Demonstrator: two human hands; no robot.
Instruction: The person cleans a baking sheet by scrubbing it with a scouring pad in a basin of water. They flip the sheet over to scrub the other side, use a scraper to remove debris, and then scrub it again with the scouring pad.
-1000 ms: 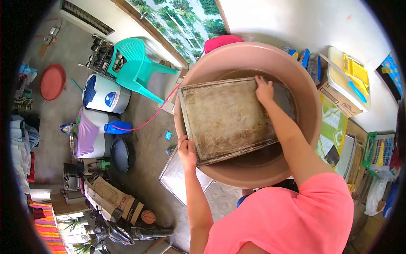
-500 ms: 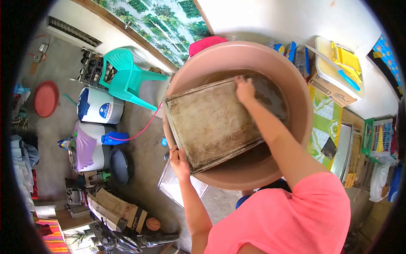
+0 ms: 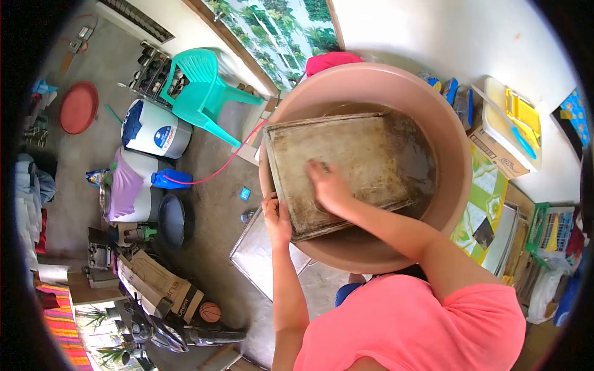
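A large stained rectangular tray [image 3: 365, 142] leans inside a wide pinkish-brown basin [image 3: 371, 77], its right end dipping into murky water [image 3: 417, 167]. My left hand [image 3: 276, 216] grips the tray's lower left edge beside the basin rim. On the tray's face, left of its middle, lies my right hand [image 3: 328, 185] with fingers curled. Something small and dark shows at those fingertips, too blurred to name.
Another metal tray [image 3: 263, 256] lies on the floor beside the basin. A green plastic chair [image 3: 198, 83] stands at the upper left, near a blue container [image 3: 172, 179] with a pink hose. At right, a knife [image 3: 504, 117] rests on a white lid over a cardboard box [image 3: 495, 148].
My right hand has moved from the tray's top edge down and left onto its face. The tray's right end has sunk lower into the water. My left hand keeps its grip.
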